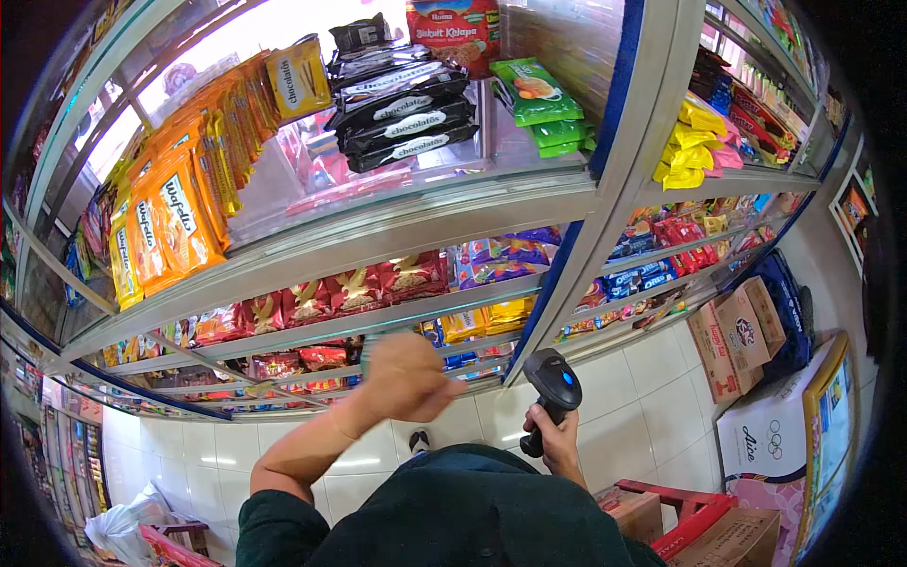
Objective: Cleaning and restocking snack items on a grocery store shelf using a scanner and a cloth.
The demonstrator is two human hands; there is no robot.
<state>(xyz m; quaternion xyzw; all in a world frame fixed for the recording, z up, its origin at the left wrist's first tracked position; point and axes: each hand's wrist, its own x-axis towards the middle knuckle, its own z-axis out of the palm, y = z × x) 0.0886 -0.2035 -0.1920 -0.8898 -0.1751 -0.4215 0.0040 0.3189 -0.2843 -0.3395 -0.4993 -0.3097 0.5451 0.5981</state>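
My right hand grips the handle of a black handheld barcode scanner with a lit blue light on its top. My left hand is raised in front of the lower shelves, fingers curled and slightly blurred. A pale green patch shows at its far side; whether the hand holds it cannot be told. Before me, the upper shelf of a glass display case bears orange Wafello packs, a stack of black Chocolatos packs, a yellow Chocolatos pack, green packs and a red Roma biscuit pack.
Lower shelves hold red snack packs and purple packs. Yellow packs lie in the right-hand section. Cardboard boxes and a white Aice chest stand right. A red stool and white plastic bag are near me.
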